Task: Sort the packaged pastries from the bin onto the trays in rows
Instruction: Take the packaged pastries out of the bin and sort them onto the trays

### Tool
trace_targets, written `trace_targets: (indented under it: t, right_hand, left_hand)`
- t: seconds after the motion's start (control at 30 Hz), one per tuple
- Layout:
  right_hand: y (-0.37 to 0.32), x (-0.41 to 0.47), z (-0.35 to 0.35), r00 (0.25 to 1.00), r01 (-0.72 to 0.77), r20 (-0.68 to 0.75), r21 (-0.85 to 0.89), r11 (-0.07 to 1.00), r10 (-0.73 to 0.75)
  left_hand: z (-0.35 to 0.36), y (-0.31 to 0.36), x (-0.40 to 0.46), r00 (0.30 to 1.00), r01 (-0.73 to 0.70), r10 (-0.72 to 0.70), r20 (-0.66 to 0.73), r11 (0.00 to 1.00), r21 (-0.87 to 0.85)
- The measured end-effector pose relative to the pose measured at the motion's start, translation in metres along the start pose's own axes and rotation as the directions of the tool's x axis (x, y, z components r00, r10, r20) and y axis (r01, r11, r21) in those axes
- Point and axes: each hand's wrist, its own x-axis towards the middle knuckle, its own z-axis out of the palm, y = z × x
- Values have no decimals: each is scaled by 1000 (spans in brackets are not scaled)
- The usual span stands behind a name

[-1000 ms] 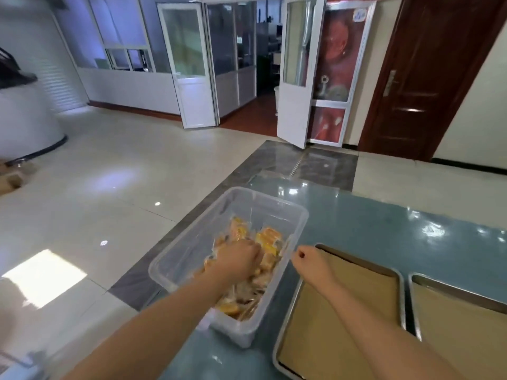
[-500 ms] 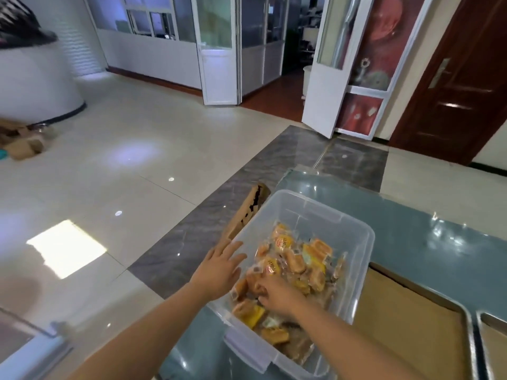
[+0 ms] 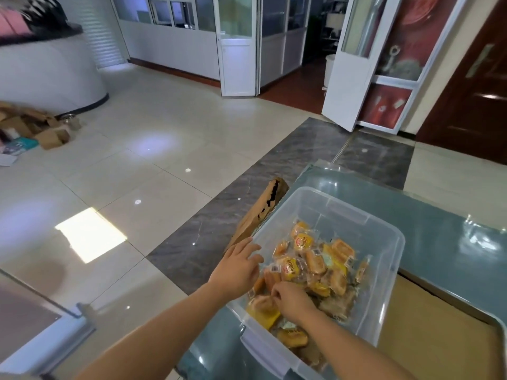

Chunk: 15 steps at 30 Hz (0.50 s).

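Clear bin (image 3: 389, 244) on worktop (image 3: 439, 223), tray (image 3: 428, 325) beside it. Left hand (image 3: 236, 270) on bin's rim, fingers straight. Right hand (image 3: 292, 298) inside bin, fingers curled on pastry pkts (image 3: 315, 263); can't tell if gripping.

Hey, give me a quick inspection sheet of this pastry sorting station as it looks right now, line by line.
Surface: glossy blue-grey table top, reflecting light.
Job's things: clear plastic bin holds a heap of packaged orange-yellow pastries; paper-lined metal tray lies right of the bin, no pastries on the part in view.
Clutter: brown cardboard piece leans by the bin's left side.
Grippers: left hand rests at the bin's left rim, fingers straight; right hand is in the bin, fingers curled on a pastry packet.
Cables: nothing seen.
Surroundings: tiled floor, cardboard boxes far left, white glass doors.
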Motion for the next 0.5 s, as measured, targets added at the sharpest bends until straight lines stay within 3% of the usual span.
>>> trace_targets:
  t: [0.27,0.37,0.5]
  right_hand:
    - [18,-3,-63,977,-5,-197,340,940,76]
    - [22,-6,-83,966,43,-248,415,909,67]
    - [27,-12,-93,961,81,-272,472,878,58]
  left_hand:
    - [-1,6,13,990,-143,141,28,985,93]
    - [2,16,28,987,-154,149,58,983,95]
    - [-1,23,45,988,-152,153,-7,985,81]
